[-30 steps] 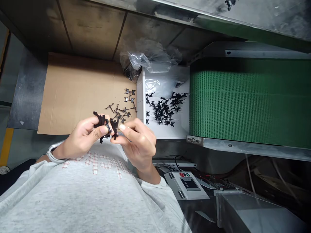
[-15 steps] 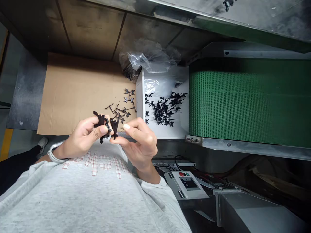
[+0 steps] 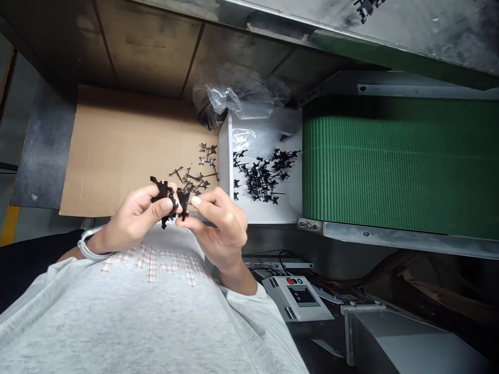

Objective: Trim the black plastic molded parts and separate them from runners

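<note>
My left hand (image 3: 132,217) is closed around several black plastic parts (image 3: 162,193), with the thumb pressed over them. Just to their right is another black plastic part (image 3: 184,203), its edge facing my right hand (image 3: 221,224). The right thumb meets its lower end and the bent index finger lies against its right side; exact contact is partly hidden. Beyond my hands, loose black parts with thin stems (image 3: 195,179) are scattered on a cardboard sheet (image 3: 128,140).
A white tray (image 3: 290,205) right of the cardboard holds a pile of black parts (image 3: 262,179) and clear plastic bagging (image 3: 249,101). Farther right runs a green conveyor belt (image 3: 374,171). A metal ledge (image 3: 273,18) crosses the top. A control box (image 3: 300,298) stands lower right.
My right index finger has moved left and in against the black part, closing the gap to it. The left hand has hardly moved.
</note>
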### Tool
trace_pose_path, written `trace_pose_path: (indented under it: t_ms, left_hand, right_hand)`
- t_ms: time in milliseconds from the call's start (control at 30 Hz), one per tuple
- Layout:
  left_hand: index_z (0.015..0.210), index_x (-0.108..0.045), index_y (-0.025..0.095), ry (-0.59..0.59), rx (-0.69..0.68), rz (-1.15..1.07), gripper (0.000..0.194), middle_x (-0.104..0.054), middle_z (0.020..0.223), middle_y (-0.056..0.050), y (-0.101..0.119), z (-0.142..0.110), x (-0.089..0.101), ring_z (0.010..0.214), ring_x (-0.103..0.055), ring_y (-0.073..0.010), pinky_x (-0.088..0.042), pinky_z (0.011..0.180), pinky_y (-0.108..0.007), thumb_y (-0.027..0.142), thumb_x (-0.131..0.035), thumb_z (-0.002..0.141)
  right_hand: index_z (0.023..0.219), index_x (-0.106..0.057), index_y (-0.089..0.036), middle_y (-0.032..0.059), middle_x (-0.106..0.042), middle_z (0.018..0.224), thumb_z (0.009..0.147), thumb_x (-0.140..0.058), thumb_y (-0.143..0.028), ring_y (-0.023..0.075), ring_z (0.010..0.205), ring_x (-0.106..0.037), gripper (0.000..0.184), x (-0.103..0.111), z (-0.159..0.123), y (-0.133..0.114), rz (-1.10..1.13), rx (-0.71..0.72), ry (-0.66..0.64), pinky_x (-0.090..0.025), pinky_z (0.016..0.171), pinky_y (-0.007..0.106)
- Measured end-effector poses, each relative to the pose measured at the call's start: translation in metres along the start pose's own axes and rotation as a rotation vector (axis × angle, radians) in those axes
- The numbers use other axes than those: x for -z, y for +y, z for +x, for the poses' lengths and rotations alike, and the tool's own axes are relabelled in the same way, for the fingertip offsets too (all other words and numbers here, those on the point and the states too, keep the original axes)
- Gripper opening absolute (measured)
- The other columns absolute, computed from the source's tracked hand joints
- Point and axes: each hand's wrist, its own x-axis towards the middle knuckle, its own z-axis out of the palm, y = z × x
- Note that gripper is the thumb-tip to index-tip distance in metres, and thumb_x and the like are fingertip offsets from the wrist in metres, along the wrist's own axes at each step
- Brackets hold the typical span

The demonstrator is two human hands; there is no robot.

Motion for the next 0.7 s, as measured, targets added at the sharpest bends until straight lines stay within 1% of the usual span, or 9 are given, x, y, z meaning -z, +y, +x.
trace_pose_path:
  t_ms: [133,367,433,533,633,700]
  left_hand:
    - [0.076,-0.057,0.015,0.008,0.008,0.011,0.031,-0.050,0.073,-0.002,0.0001,-0.0001,0.0006,0.069,-0.050,-0.0121,-0.044,0.063,-0.022,0.043,-0.062,0.090]
    - [0.075,-0.056,0.015,0.030,0.012,0.032,0.034,-0.050,0.071,-0.002,-0.0004,0.0009,0.0003,0.067,-0.048,-0.0120,-0.043,0.062,-0.023,0.046,-0.063,0.089]
    - [0.075,-0.057,0.015,0.035,0.014,0.020,0.033,-0.051,0.073,-0.002,-0.0004,0.0015,-0.0005,0.068,-0.049,-0.0115,-0.042,0.062,-0.022,0.045,-0.063,0.089]
    - [0.076,-0.057,0.015,0.032,0.014,-0.014,0.031,-0.052,0.074,-0.002,0.0001,0.0026,-0.0025,0.068,-0.050,-0.0108,-0.042,0.061,-0.020,0.043,-0.064,0.089]
    - [0.074,-0.059,0.014,0.033,0.004,-0.097,0.030,-0.050,0.072,-0.002,0.0013,0.0041,-0.0049,0.068,-0.049,-0.0100,-0.042,0.058,-0.018,0.040,-0.065,0.088]
    - [0.072,-0.060,0.014,0.066,0.010,-0.172,0.029,-0.049,0.070,-0.001,0.0018,0.0055,-0.0060,0.068,-0.048,-0.0093,-0.043,0.058,-0.016,0.038,-0.068,0.087]
  right_hand:
    - [0.109,-0.053,-0.026,-0.0041,-0.051,0.073,0.089,-0.066,-0.028,0.0087,0.060,-0.046,0.024,-0.0003,0.0015,-0.0005,-0.009,0.006,0.003,-0.040,0.052,0.022]
    - [0.110,-0.054,-0.026,-0.0038,-0.052,0.073,0.090,-0.065,-0.019,0.0086,0.061,-0.046,0.024,-0.0004,-0.0003,-0.0001,-0.026,0.001,0.002,-0.040,0.053,0.022]
    - [0.110,-0.053,-0.026,-0.0036,-0.053,0.074,0.091,-0.065,-0.020,0.0082,0.061,-0.048,0.023,-0.0015,-0.0017,0.0005,-0.020,-0.002,0.001,-0.040,0.054,0.022]
    - [0.110,-0.052,-0.026,-0.0035,-0.053,0.075,0.093,-0.062,-0.027,0.0079,0.062,-0.047,0.020,-0.0040,-0.0026,0.0020,0.019,0.000,0.021,-0.040,0.054,0.021]
    - [0.115,-0.051,-0.026,-0.0039,-0.049,0.075,0.092,-0.062,-0.036,0.0087,0.062,-0.045,0.028,-0.0051,-0.0023,0.0043,0.088,-0.008,0.056,-0.038,0.052,0.021]
    - [0.121,-0.049,-0.027,-0.0030,-0.048,0.077,0.094,-0.060,-0.034,0.0098,0.065,-0.046,0.029,-0.0043,-0.0022,0.0060,0.120,-0.009,0.065,-0.039,0.055,0.022]
